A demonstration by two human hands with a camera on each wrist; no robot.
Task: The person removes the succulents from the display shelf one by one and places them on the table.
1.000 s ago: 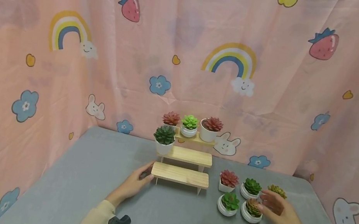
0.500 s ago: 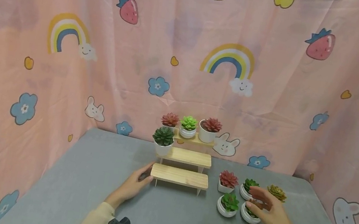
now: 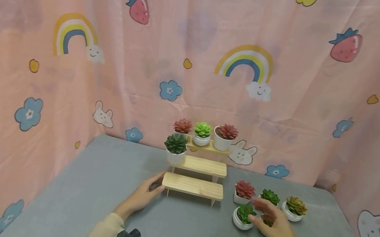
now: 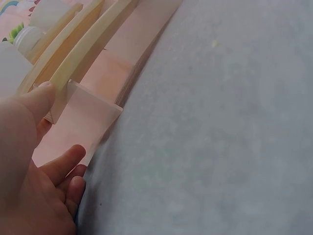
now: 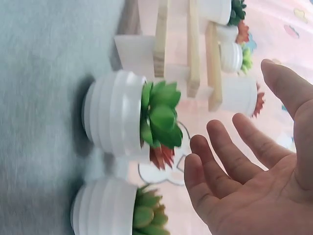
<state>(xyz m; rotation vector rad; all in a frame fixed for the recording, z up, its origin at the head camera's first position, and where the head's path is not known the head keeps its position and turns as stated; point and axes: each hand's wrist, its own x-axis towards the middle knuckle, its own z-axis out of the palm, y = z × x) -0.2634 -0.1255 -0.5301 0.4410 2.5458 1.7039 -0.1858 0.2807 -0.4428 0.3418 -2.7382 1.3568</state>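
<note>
A three-tier wooden stand (image 3: 193,186) with pale side supports stands at the middle of the table. My left hand (image 3: 142,194) grips the left end of its lowest board, the thumb against the wood (image 4: 61,81) in the left wrist view. My right hand (image 3: 278,232), fingers spread and holding nothing, hovers over the potted succulents at the right. Nearest its fingertips is a green succulent in a ribbed white pot (image 5: 115,115). A second ribbed pot (image 5: 105,208) stands beside it, mostly hidden behind the hand in the head view.
A red succulent (image 3: 245,190), a dark green one (image 3: 270,196) and a yellowish one (image 3: 295,207) stand behind. On the top tier are two red succulents and a bright green one (image 3: 202,131); a dark green one (image 3: 176,145) sits at the middle tier's left. A printed curtain (image 3: 200,54) hangs behind.
My right hand has moved left across the pots, from the right-hand ones toward the front green succulent, uncovering the yellowish one. My left hand stays at the stand.
</note>
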